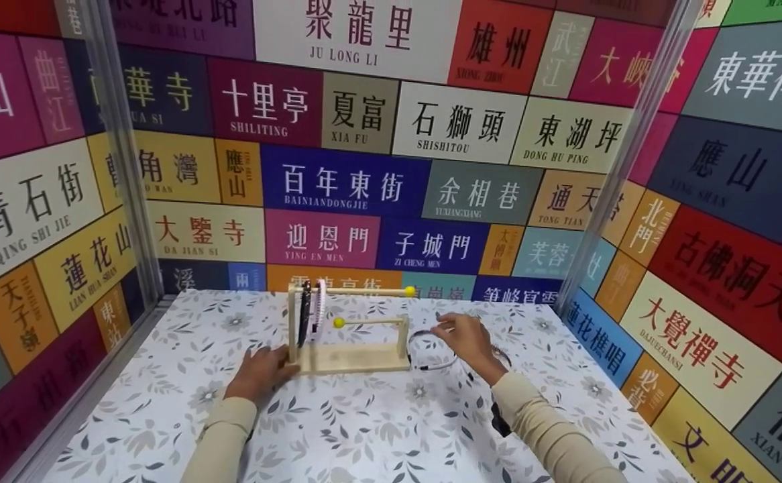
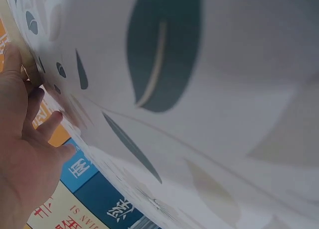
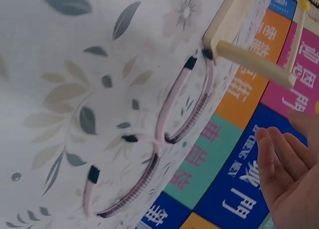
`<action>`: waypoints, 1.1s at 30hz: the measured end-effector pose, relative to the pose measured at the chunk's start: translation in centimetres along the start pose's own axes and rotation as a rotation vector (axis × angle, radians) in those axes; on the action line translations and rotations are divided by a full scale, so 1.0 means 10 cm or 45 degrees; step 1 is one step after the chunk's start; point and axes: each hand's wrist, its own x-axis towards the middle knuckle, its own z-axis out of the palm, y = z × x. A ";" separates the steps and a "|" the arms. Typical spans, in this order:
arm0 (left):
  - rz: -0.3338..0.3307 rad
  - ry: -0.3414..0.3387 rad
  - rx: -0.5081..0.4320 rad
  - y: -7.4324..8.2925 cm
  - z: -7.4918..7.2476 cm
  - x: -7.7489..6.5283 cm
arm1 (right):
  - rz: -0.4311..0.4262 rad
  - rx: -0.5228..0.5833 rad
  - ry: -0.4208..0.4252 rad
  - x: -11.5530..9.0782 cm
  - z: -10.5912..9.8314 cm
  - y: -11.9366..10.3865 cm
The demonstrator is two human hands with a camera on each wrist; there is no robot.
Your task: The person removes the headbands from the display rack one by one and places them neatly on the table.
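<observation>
A pale wooden rack point(image 1: 357, 359) stands on the table, with two yellow-tipped pegs at different heights. Hoops that look like headbands, one black point(image 1: 304, 315) and one pale pink point(image 1: 319, 312), hang on the upper peg near the left post. My left hand point(image 1: 263, 373) grips the left end of the rack's base; thumb and fingers lie at its edge in the left wrist view. Nothing is in my right hand point(image 1: 466, 339), raised right of the short post, its fingers loosely bent. Below it, two pink headbands point(image 3: 167, 102) with toothed inner sides and black tips lie on the table.
A white tablecloth point(image 1: 351, 429) printed with grey leaves covers the table. Beside my right forearm, a black object point(image 1: 500, 421) lies partly hidden. Panels with coloured place-name signs point(image 1: 344, 178) enclose the back and both sides, with clear corner posts point(image 1: 113, 134).
</observation>
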 end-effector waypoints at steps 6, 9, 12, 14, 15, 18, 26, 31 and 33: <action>-0.002 -0.013 0.014 -0.01 0.03 0.04 | -0.062 0.023 -0.055 0.06 0.13 -0.23; -0.039 -0.032 -0.006 -0.02 0.04 0.05 | -0.109 0.014 -0.083 0.08 0.17 -0.32; -0.054 -0.030 -0.026 -0.02 0.04 0.05 | -0.169 0.011 -0.105 0.11 0.21 -0.41; -0.050 -0.027 -0.030 -0.02 0.03 0.05 | -0.175 0.014 -0.121 0.13 0.24 -0.47; -0.052 -0.027 -0.029 -0.02 0.02 0.06 | -0.178 0.021 -0.129 0.14 0.26 -0.51; -0.064 -0.041 -0.029 -0.02 0.02 0.07 | -0.154 0.049 -0.162 0.16 0.31 -0.61; -0.056 -0.044 -0.015 -0.01 0.02 0.11 | -0.195 0.085 -0.210 0.17 0.51 -0.85; -0.009 -0.002 0.006 0.03 0.00 0.06 | -0.257 0.101 -0.199 0.15 0.69 -0.98; -0.002 0.001 0.016 0.04 -0.02 0.03 | -0.268 0.108 -0.197 0.15 0.77 -1.05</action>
